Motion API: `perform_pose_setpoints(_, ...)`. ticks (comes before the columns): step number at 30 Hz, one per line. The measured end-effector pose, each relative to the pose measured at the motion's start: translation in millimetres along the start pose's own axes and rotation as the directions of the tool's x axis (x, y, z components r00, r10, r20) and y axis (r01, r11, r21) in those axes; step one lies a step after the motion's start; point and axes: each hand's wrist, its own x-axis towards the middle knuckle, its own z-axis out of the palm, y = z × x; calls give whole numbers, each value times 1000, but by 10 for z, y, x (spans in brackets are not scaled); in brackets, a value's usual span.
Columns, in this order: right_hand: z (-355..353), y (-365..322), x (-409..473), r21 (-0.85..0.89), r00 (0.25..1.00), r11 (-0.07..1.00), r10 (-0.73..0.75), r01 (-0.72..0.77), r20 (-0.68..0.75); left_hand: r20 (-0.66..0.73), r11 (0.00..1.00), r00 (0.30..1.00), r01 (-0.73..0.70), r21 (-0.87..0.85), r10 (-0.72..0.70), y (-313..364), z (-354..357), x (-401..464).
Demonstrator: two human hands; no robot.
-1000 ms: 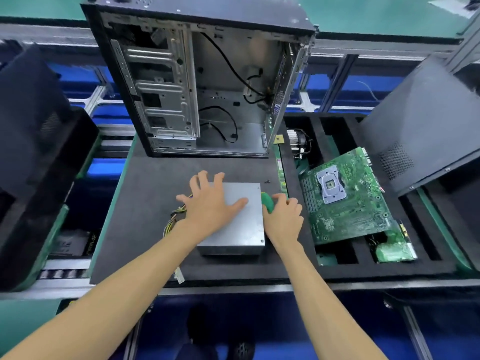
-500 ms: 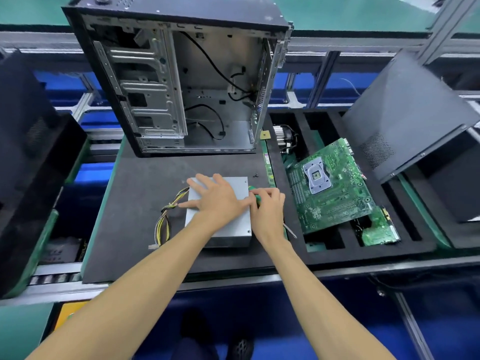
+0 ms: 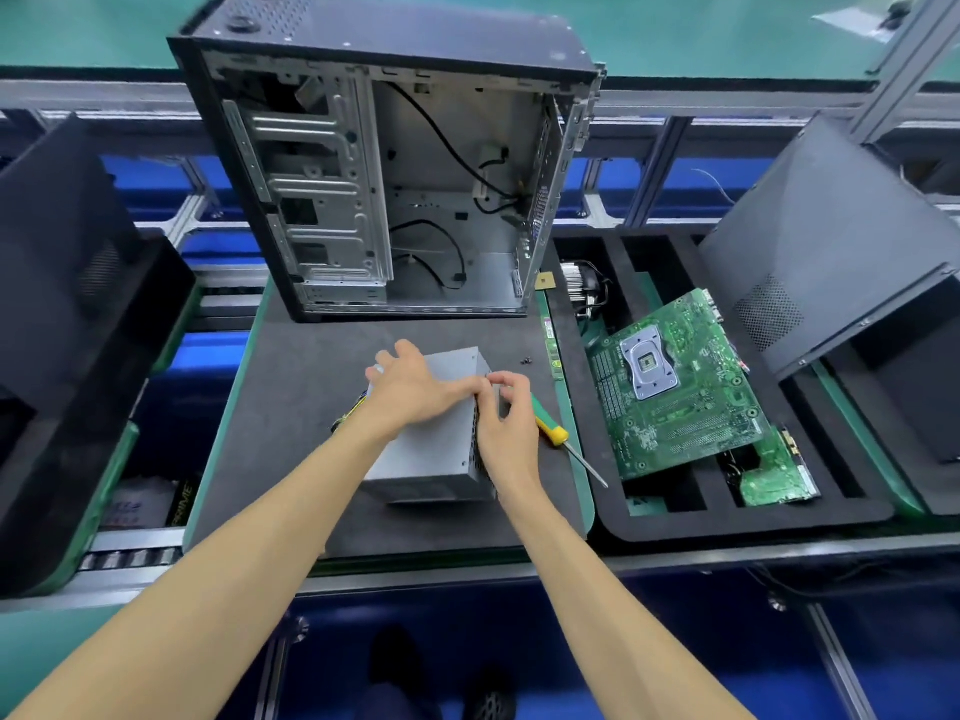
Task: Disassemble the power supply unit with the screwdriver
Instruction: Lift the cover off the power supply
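The grey power supply unit lies on the black mat, its perforated right side facing me. My left hand rests flat across its top, fingers reaching the right edge. My right hand has curled fingers, and thumb and forefinger pinch the unit's upper right edge. The screwdriver, green handle with a yellow collar, lies on the mat just right of that hand, its shaft pointing toward the lower right. Yellow and black cables stick out at the unit's left, partly hidden by my left wrist.
An open, emptied computer case stands behind the unit. Small loose screws lie on the mat. A foam tray to the right holds a green motherboard and a cooler. A black side panel leans far right.
My right hand let go of the green screwdriver handle, which now lies on the mat, and moved to the unit's upper right edge. My left hand stayed on top.
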Motion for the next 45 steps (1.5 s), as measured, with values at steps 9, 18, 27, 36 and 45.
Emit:
perform_pose_setpoints(9,238,-261,14,259,840,835,364,-486,403,-128,897,989,-127,-423,80,-528,-219,-11)
perform_pose_setpoints(18,60,-495,146,-23,946,985,168,-168,277,26,698,998,-20,-715,54,-418,-53,-118)
perform_pose_setpoints(27,59,-408,220,-165,957,977,174,-138,233,450,712,880,217,-668,154,-431,-405,12)
perform_pose_setpoints(36,62,-363,253,-186,960,976,155,-112,234,467,891,879,129,-435,100,-206,-487,14)
perform_pose_setpoints(45,23,-343,244,-203,965,978,93,-43,245,405,914,900,19,-406,162,-217,-474,-3)
